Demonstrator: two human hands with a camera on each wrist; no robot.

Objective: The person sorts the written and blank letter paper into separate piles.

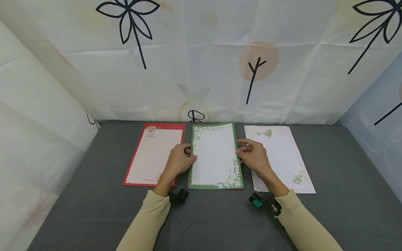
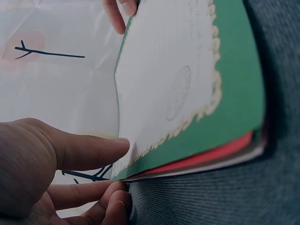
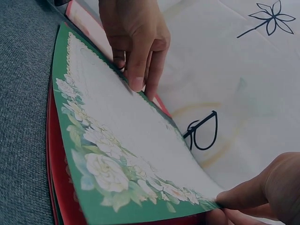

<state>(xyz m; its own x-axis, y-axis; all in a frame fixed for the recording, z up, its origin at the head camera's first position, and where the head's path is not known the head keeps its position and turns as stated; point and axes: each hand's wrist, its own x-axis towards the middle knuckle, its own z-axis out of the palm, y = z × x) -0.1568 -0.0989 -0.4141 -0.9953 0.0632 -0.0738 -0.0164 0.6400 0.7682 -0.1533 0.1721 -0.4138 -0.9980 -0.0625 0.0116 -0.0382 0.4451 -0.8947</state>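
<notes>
In the head view, a small stack of letter paper lies between the two hands, its top sheet (image 1: 215,157) white with a green border and white flowers. Red and white sheet edges (image 2: 220,157) show beneath it in the left wrist view. My left hand (image 1: 179,160) pinches the stack's left edge, thumb on top and fingers at the underside. On the right edge, my right hand (image 1: 253,155) holds the stack between thumb and fingers. The right wrist view shows the red sheet (image 3: 63,187) under the green one. How many sheets there are cannot be told.
A red-bordered sheet (image 1: 154,153) lies left of the stack, partly under the left hand and wrist. To the right is a pale sheet (image 1: 282,157) with green leaf prints, partly covered by the right hand. A grey cloth (image 1: 213,219) covers the table; a printed curtain (image 1: 201,59) stands behind.
</notes>
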